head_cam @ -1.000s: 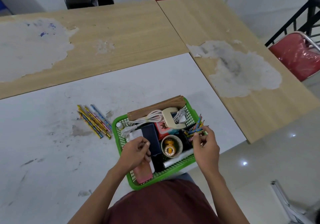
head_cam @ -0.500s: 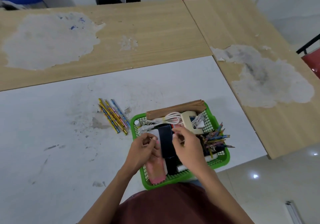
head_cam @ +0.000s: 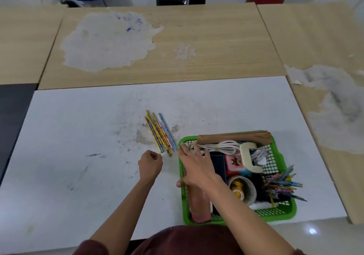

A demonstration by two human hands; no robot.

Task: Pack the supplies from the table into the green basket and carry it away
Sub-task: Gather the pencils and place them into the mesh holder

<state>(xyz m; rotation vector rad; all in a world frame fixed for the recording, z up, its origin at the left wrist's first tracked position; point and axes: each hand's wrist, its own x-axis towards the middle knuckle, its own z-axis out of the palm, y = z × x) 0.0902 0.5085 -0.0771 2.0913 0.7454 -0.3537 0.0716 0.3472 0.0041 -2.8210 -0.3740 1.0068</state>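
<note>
The packed green basket [head_cam: 275, 216] sits at the near right edge of the white table [head_cam: 78, 156]; loose pencils [head_cam: 159, 133] lie just left of it; the left hand [head_cam: 150, 165] is clenched beside them, empty; the right hand [head_cam: 195, 166] stretches flat-fingered over the basket's left rim.

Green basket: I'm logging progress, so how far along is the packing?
Done: the basket holds a cable, tape and a pencil bundle. In hand: nothing; the left hand is a fist beside the loose pencils, the right hand reaches open over the basket's rim. Left: those pencils lie on the table, and the basket is not yet carried off.
</note>
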